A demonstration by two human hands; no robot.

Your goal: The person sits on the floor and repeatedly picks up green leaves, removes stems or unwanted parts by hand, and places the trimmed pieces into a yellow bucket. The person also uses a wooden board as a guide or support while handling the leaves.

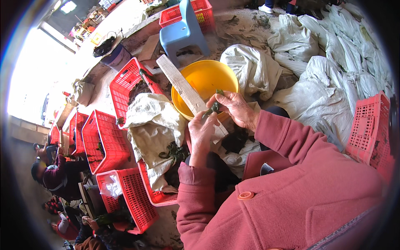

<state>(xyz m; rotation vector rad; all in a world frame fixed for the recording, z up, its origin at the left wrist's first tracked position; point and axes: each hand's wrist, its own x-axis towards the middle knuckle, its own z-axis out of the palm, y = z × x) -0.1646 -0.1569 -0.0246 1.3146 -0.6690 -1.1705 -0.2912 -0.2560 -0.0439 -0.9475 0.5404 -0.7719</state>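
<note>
My left hand [201,132] and my right hand [238,109] are close together above the near rim of a yellow tub [210,68]. Both have their fingers closed on a dark green strip of what looks like kelp [214,107], whose end shows above my right fingers. Across the tub lies a pale wooden board [179,81], its near end below my hands. To the left, a bundle of dark green strips [175,153] rests by a whitish sack [152,118] draped over a red crate [156,198]. A dark sheet-like piece [235,140] lies below my right hand.
Red plastic crates [106,143] stand on the left, with several people [62,177] beyond them. A blue plastic chair [183,35] is behind the tub. White woven sacks [325,89] are heaped at the right, beside another red crate [368,129] and a grey glove [329,133].
</note>
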